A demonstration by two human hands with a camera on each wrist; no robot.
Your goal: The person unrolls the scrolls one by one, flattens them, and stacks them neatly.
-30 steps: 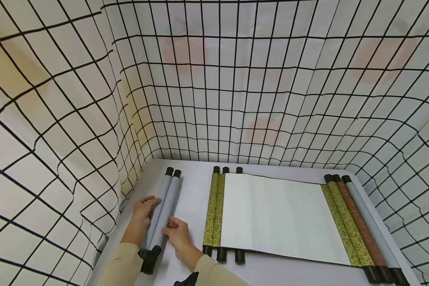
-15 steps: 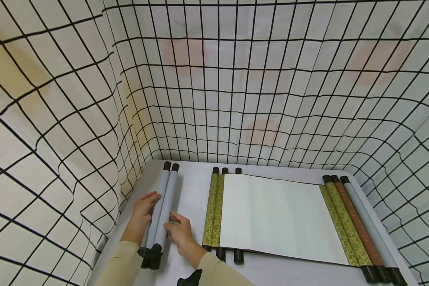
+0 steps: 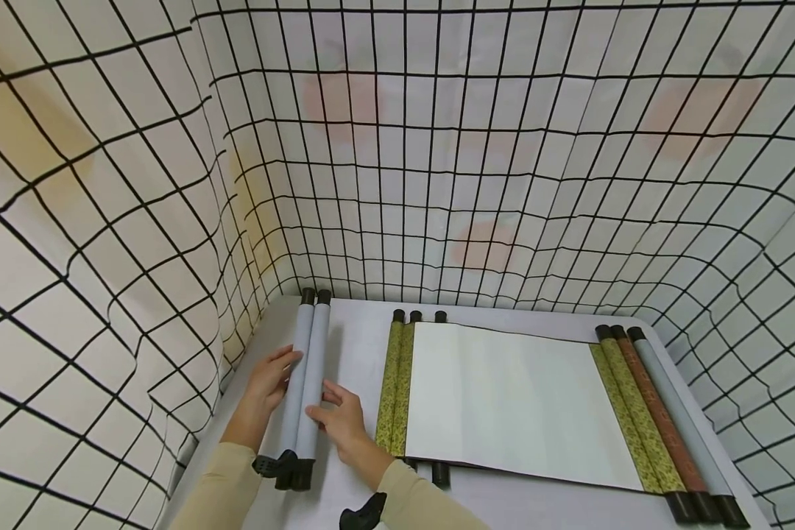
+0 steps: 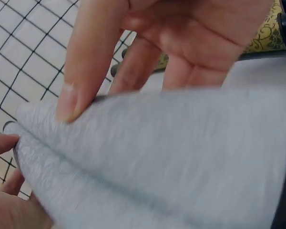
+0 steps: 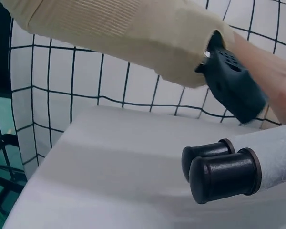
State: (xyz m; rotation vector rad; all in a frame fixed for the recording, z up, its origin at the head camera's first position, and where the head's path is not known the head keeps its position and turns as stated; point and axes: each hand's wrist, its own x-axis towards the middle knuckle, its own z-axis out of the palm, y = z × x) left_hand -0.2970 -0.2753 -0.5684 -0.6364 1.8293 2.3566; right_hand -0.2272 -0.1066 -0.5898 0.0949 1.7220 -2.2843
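Two grey rolled scrolls (image 3: 314,368) with black end caps lie side by side between my hands at the table's left side. My left hand (image 3: 267,379) holds the left roll from its outer side, fingers toward its upper face. On the other side my right hand (image 3: 344,421) grips the right roll, its thumb (image 4: 69,102) pressed on the grey cover in the left wrist view. In the right wrist view the near end caps (image 5: 224,174) hang above the table. Most of the fingers under the rolls are hidden.
Right of my hands, two yellow-green patterned scrolls (image 3: 397,390) lie beside a spread white sheet (image 3: 517,401). More yellow, a brown (image 3: 662,412) and a grey scroll (image 3: 685,419) lie at the right edge. Black wire mesh (image 3: 437,184) encloses the table.
Both hands have raised the grey scrolls and moved them slightly away from me and to the right. The two rolls sit closer together, their near ends now level.
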